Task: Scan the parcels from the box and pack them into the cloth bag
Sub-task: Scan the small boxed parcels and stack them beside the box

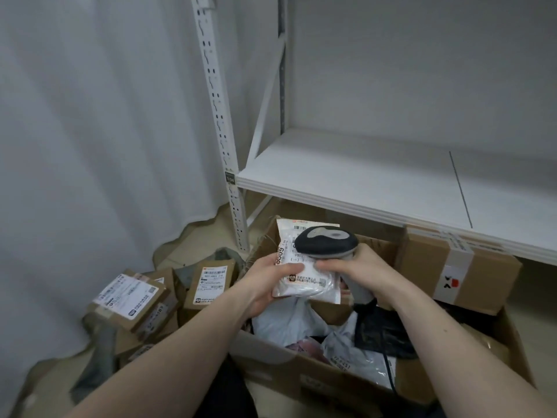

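My left hand [266, 280] grips the left edge of a white plastic parcel [307, 282] with a printed label, held above the open cardboard box [301, 375]. My right hand [358, 271] holds a grey and black barcode scanner [327, 242], its head right over the parcel's label, and its fingertips touch the parcel. Inside the box lie more parcels in white bags [355, 354] and a black bag [379, 330]. To the left, several brown carton parcels [132, 300] with white labels lie on the dark cloth bag [96, 366] on the floor.
A white metal shelf [376, 182] juts out above the box, its post [232, 182] standing between box and cloth bag. A taped brown carton [458, 267] sits under the shelf at the right. A white curtain [90, 131] hangs at the left.
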